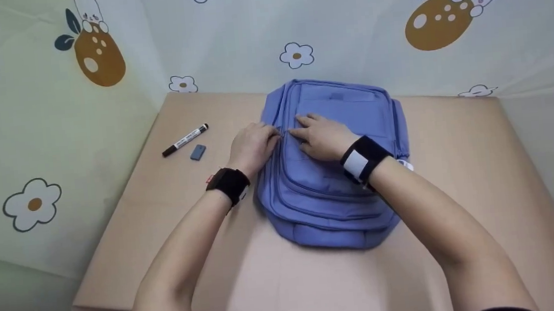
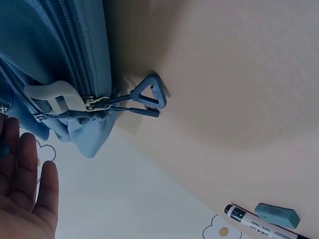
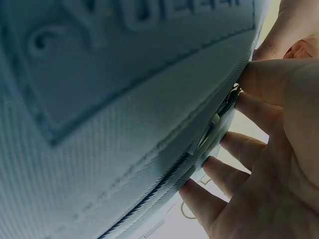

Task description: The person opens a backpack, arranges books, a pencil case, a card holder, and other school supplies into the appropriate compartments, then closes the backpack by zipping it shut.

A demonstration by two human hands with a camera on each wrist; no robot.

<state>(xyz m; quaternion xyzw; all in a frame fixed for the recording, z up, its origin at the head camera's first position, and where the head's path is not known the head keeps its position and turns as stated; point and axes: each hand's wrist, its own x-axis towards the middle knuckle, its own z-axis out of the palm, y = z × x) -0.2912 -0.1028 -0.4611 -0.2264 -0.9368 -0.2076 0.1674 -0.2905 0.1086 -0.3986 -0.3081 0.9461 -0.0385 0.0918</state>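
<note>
A blue backpack (image 1: pixel 330 216) lies front up on the table. At its left edge, my left hand (image 1: pixel 252 147) pinches a zipper pull between thumb and index finger; in the left wrist view a bit of blue (image 2: pixel 3 149) shows at its fingers. My right hand (image 1: pixel 325 135) rests on the front pocket (image 1: pixel 338 115), fingers spread, index fingertip close to the left hand's pinch. In the right wrist view, its thumb and index finger lie beside a metal zipper slider (image 3: pixel 233 93), the other fingertips along the pocket's edge. Two dangling zipper pulls (image 2: pixel 149 94) hang by a pale buckle (image 2: pixel 55 97).
On the tan table (image 1: pixel 173 224), left of the backpack, lie a black-and-white marker pen (image 1: pixel 185 140) and a small blue-grey block (image 1: pixel 198 152), like an eraser. Printed cloth walls (image 1: pixel 246 33) enclose the table's back and sides. Each wrist wears a black strap.
</note>
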